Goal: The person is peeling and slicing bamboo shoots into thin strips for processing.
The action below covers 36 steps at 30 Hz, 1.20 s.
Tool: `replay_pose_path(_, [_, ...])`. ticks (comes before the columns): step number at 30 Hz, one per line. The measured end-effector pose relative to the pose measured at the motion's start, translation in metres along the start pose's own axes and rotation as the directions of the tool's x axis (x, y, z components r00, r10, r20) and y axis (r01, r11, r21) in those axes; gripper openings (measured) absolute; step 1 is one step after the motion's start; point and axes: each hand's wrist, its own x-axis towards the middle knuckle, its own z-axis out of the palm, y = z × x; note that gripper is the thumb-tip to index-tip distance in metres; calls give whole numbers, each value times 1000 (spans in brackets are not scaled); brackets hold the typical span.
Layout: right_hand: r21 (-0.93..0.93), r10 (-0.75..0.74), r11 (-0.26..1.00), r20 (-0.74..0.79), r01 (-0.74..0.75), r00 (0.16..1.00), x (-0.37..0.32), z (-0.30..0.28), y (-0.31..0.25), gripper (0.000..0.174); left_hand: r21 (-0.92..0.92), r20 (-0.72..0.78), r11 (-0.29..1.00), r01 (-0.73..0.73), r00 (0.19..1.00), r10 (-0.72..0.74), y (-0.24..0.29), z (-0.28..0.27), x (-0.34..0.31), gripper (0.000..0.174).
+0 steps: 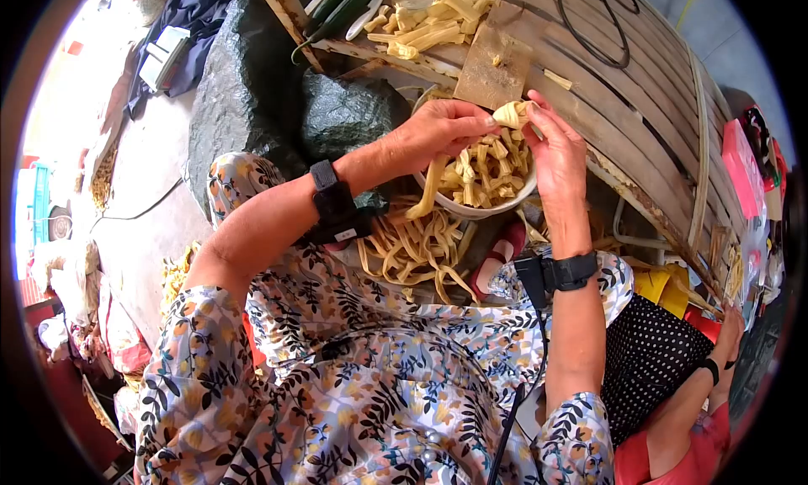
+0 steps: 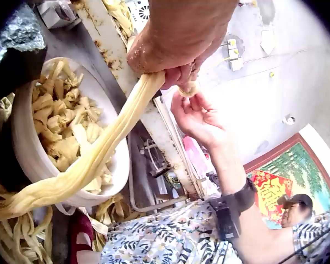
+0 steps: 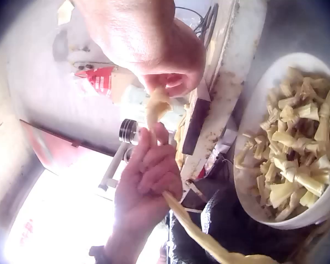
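Both hands meet above a white bowl [image 1: 523, 192] of knotted yellow pieces. Between them is a wrapped yellow strip [image 1: 510, 115]. The left hand [image 1: 433, 136] pinches its left side with fingertips and grips the strip's long tail [image 2: 115, 132], which hangs from the palm past the bowl in the left wrist view. My right hand [image 1: 557, 153] holds the wrapped end between thumb and fingers. In the right wrist view, the left hand [image 3: 148, 181] has curled fingers around the strip, and the right hand [image 3: 170, 66] is above it, its fingertips partly hidden.
Loose long strips [image 1: 412, 249] lie below the bowl. A wooden block [image 1: 495, 64] rests on the slatted table [image 1: 623, 106], near a pile of yellow pieces [image 1: 438, 26], cucumbers [image 1: 343, 10] and a black cable. Dark plastic bags [image 1: 244, 90] stand at left; another person sits at lower right.
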Motion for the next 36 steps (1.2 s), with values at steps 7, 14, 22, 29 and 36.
replay_pose_path(7, [-223,87,974,192,-42,978,1,-16,1,17,273,22,959,-69,998,66,-6,-20,-7,24])
replay_pose_path(14, [-528,-62,836,178,148,982,-1,-8,2,16,436,34,892,-117,993,114,1,-21,-6,23])
replay_pose_path(22, [-319,75,947,114,-35,991,1,-14,1,26,20,167,998,60,984,-62,-6,-25,-2,28])
replay_pose_path(29, [-209,153,974,301,-91,941,-4,7,22,24,153,102,988,-10,995,-6,0,-18,-2,25])
replay_pose_path(36, [-30,112,994,201,-108,973,2,4,7,14,107,117,994,25,992,-38,5,-33,4,25])
